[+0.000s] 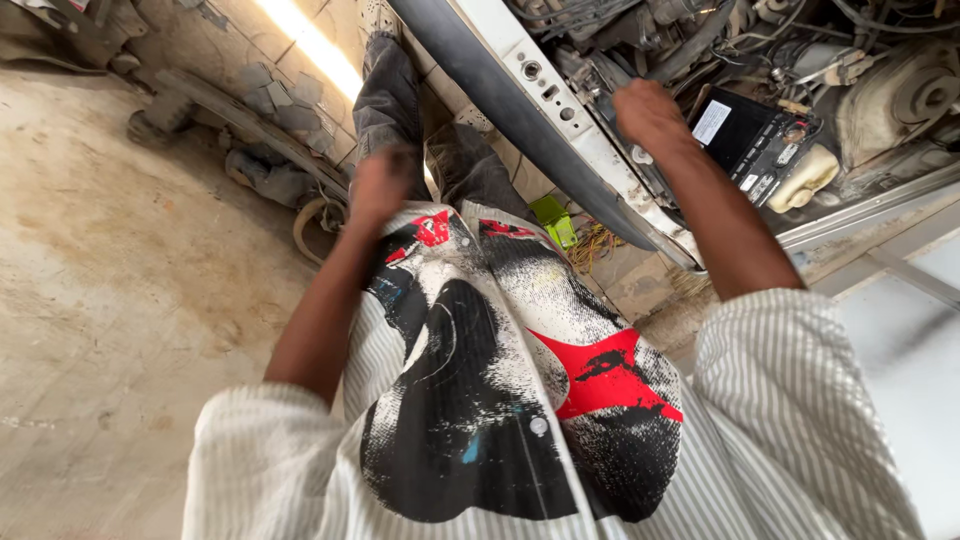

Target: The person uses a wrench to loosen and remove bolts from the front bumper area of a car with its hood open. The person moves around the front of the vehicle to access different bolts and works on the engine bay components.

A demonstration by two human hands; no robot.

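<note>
Down over the white metal front panel (pixel 590 150) of the open car engine bay, the right hand (pixel 648 112) rests with its fingers curled shut, just beside the black rectangular car battery (pixel 755 140) that sits inside the bay past that panel, though whether those fingers clasp anything I cannot tell. On the near side of the panel, well apart from it, the left hand (pixel 380 185) hangs blurred above the person's dark grey trouser leg (pixel 385 90), its fingers bunched together with nothing seen in them, while a small green box (pixel 553 218) lies on the concrete floor (pixel 120 280) below the panel's dark rubber edge.
</note>
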